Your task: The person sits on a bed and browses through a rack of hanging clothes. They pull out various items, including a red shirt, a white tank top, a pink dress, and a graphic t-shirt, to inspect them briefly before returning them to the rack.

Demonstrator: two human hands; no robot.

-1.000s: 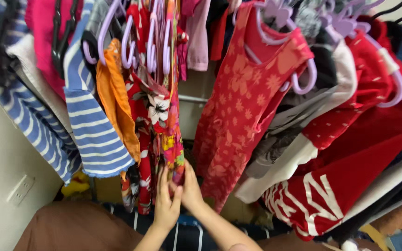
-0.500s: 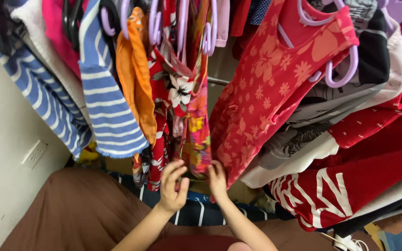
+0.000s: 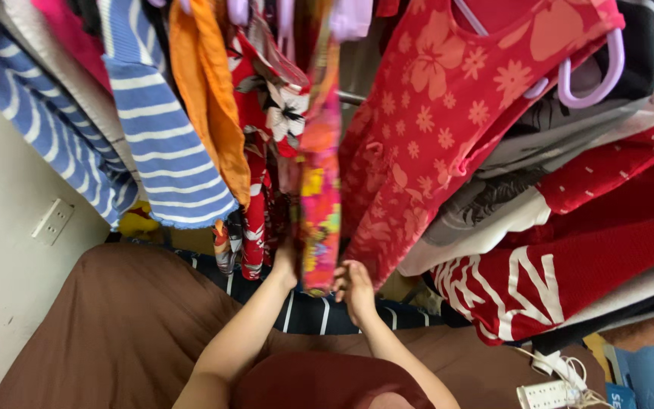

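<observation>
Along the rail's left end, a blue striped shirt (image 3: 157, 144) and an orange garment (image 3: 210, 113) are hanging. The left hand (image 3: 285, 261) is reaching behind the multicoloured floral dress (image 3: 319, 204), its grip hidden. The right hand (image 3: 353, 288) is hovering with fingers loosely curled, empty, at the hem. A red flowered dress (image 3: 433, 136) is draping from a lilac hanger (image 3: 592, 76) rightward.

You see soft matt cloth in the floral dress (image 3: 319, 189) and striped shirt (image 3: 160, 144); the lilac hanger (image 3: 596, 79) is smooth, glossy plastic.

Soft, even indoor light, vivid colours, slight motion blur, no glare.
</observation>
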